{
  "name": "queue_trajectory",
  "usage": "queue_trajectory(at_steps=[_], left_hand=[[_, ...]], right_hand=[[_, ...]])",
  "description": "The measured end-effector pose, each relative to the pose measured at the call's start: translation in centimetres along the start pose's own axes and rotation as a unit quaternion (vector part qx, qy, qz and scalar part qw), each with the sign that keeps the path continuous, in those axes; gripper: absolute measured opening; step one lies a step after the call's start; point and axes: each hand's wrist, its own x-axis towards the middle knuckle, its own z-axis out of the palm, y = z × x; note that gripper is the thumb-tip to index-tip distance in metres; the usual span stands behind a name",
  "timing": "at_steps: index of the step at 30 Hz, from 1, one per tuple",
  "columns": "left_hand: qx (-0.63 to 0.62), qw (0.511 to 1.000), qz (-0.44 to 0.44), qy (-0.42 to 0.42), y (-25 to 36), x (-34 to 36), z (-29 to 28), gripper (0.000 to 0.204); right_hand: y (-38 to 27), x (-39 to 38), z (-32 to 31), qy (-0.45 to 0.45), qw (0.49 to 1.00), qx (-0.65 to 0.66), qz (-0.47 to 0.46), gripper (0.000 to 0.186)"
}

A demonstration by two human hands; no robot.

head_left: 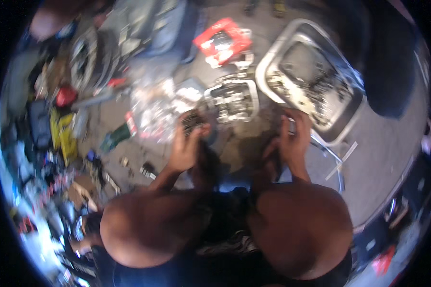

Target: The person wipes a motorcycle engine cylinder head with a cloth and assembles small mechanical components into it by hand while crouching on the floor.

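I crouch over a concrete floor, my knees filling the lower view. My left hand (187,143) is closed around a small dark metal part (192,120), held just left of a grey engine block (232,99). My right hand (294,138) grips a small shiny metal piece (291,125) near the front edge of a large metal tray (273,62) that holds several oily parts. The picture is blurred, so the exact shape of both held pieces is unclear.
A red and white box (222,40) lies beyond the engine block. A crumpled clear plastic bag (153,107) sits to its left, with a green tool (114,136), a tyre (88,57), a red can (64,95) and scattered tools farther left.
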Motion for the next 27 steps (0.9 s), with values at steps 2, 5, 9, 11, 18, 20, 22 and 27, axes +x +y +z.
queue_trajectory(at_steps=[2, 5, 9, 11, 18, 20, 22, 27], left_hand=[[0.078, 0.987, 0.106, -0.089, 2.0, 0.7, 0.8, 0.042], [0.145, 0.967, 0.18, -0.11, 0.5, 1.0, -0.3, 0.041], [0.159, 0.965, 0.18, -0.108, 0.5, -0.4, -0.4, 0.041], [0.171, 0.961, 0.188, -0.113, 0.9, -0.7, -0.5, 0.042], [0.157, 0.961, 0.183, -0.138, 1.6, -1.2, -0.8, 0.042], [0.098, 0.971, 0.144, -0.161, 1.7, -1.3, -0.8, 0.042], [0.01, 0.975, 0.098, -0.198, 2.0, -1.5, -0.8, 0.042], [-0.02, 0.969, 0.135, -0.204, 1.0, -1.3, -0.9, 0.044]], right_hand=[[-2.4, 0.3, 0.5, -0.014, 0.998, 0.058, -0.036, 0.018], [-5.9, 0.7, 0.9, -0.066, 0.988, 0.095, -0.101, 0.019], [-9.1, 1.2, 2.2, -0.138, 0.957, 0.202, -0.154, 0.022], [-9.9, 1.5, 2.2, -0.174, 0.946, 0.241, -0.128, 0.025], [-11.2, 2.4, 2.0, -0.251, 0.92, 0.272, -0.131, 0.036], [-11.3, 2.1, 2.2, -0.256, 0.918, 0.28, -0.117, 0.037], [-11.5, 2.0, 2.3, -0.258, 0.916, 0.288, -0.108, 0.038], [-11.4, 1.6, 2.5, -0.256, 0.916, 0.294, -0.093, 0.038]])
